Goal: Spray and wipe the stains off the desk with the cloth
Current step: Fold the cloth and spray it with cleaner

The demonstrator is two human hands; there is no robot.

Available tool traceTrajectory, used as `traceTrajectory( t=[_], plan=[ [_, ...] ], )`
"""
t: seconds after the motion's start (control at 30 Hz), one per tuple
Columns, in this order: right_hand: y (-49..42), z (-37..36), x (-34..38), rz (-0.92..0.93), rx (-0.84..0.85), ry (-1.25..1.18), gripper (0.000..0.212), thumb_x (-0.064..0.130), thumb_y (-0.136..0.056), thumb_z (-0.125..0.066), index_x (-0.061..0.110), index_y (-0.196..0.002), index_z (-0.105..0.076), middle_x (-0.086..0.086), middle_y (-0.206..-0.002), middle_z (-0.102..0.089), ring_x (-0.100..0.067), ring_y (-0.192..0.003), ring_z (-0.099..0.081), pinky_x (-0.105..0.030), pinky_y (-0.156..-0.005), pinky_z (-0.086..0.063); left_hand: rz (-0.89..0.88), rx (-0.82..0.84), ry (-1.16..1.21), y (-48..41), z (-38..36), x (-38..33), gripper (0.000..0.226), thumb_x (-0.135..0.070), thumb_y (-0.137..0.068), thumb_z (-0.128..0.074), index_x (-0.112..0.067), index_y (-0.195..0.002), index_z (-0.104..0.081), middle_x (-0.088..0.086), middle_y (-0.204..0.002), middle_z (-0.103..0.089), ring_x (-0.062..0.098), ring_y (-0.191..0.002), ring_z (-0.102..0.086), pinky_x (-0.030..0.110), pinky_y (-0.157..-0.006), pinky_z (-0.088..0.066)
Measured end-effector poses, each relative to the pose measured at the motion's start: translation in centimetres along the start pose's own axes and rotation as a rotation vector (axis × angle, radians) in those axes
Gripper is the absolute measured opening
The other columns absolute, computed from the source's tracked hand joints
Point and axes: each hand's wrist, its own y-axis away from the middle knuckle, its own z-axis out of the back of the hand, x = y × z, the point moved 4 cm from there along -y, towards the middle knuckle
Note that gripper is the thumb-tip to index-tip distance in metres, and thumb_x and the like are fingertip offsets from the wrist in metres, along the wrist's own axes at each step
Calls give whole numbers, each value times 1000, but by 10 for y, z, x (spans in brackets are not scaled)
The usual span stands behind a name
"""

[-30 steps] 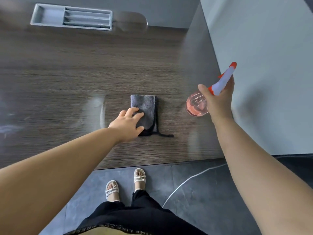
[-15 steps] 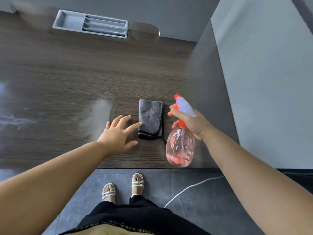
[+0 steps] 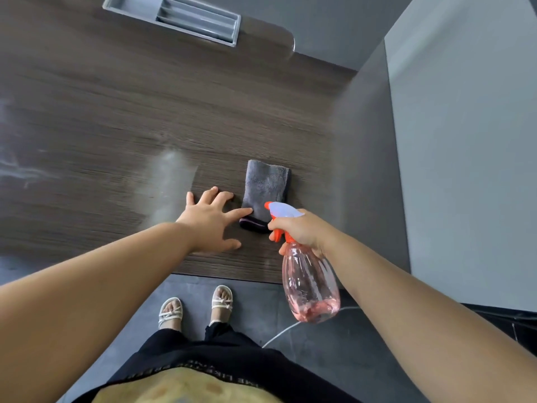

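Both forearms are bare to the edge of view, no sleeves, no watch or bracelet showing. The left hand (image 3: pixel 210 221) and right hand (image 3: pixel 302 229) carry no rings that can be made out. Down below, loose black cropped trousers (image 3: pixel 220 353) with slightly frayed hems, a black waistband (image 3: pixel 186 370) printed with pale lettering too blurred to read, and white strappy open-toed sandals (image 3: pixel 171 312) on both feet.

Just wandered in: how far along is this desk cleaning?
Early. Done: the right hand has the spray bottle up. In hand: the open left hand is beside the folded cloth. Left: pale stains on the desk remain unwiped.
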Motion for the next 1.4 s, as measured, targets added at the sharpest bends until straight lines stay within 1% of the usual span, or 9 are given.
traceTrajectory(
  t=[0.2,0.5,0.57,0.67,0.73,0.9,1.1,1.23,1.4],
  plan=[
    [1,0,5,-82,21,36,42,23,-90,-56,18,-132,-51,-8,-88,-62,-19,-56,-60,-26,-59,-46,-6,46,22,0,4,3,77,-64,-83,-50,-50,-144,-7,0,-155,-3,30,-144,3,62,-112,-10],
    [-6,19,31,-13,-80,-101,40,17,-90,-56,17,-130,-53,-11,-84,-62,-21,-53,-57,-26,-55,-46,-7,129,54,-2,12,4,79,-64,-80,-54,-54,-143,-7,-2,-155,-3,28,-143,4,60,-113,-11],
    [-8,20,37,-19,-84,-90,25,20,-91,-58,22,-115,-54,-9,-89,-63,-19,-52,-59,-23,-51,-46,-4,141,54,-2,13,4,80,-63,-80,-54,-54,-143,-7,-3,-155,-3,28,-143,4,60,-113,-11],
    [-12,24,39,-51,-116,-116,6,19,-90,-57,14,-93,-57,-8,-80,-62,-15,-43,-57,-17,-42,-42,0,145,47,-2,14,4,80,-63,-80,-54,-54,-143,-6,-3,-155,-3,27,-143,3,59,-113,-12],
    [-14,29,38,-67,-141,-156,9,16,-90,-56,9,-85,-57,-8,-73,-60,-14,-37,-55,-14,-36,-37,-2,147,46,-2,14,4,79,-63,-80,-54,-54,-143,-6,-3,-155,-3,27,-142,2,59,-113,-14],
    [-16,45,30,-75,-203,-183,14,16,-89,-58,4,-96,-60,-10,-79,-63,-15,-39,-57,-16,-39,-41,-6,145,45,-2,15,5,78,-63,-80,-54,-54,-143,-7,-4,-154,-4,27,-141,-1,59,-112,-17],
    [-4,40,20,-96,-124,-155,4,12,-91,-55,13,-94,-56,-11,-76,-60,-14,-41,-55,-14,-36,-37,3,143,47,-2,14,4,78,-63,-80,-54,-55,-142,-8,-4,-154,-5,27,-141,-1,60,-113,-13],
    [-3,31,10,-86,-72,-113,30,14,-89,-58,26,-117,-54,-11,-81,-64,-19,-48,-58,-18,-44,-45,9,152,60,-2,15,4,78,-63,-80,-55,-55,-142,-9,-3,-153,-6,26,-140,-3,59,-113,-13],
    [-1,19,1,-92,-41,-70,42,15,-88,-57,19,-129,-53,-8,-78,-63,-18,-50,-59,-19,-48,-45,14,150,70,-2,16,3,78,-62,-80,-56,-55,-142,-9,-3,-153,-6,25,-140,-2,58,-113,-15]
  ],
)
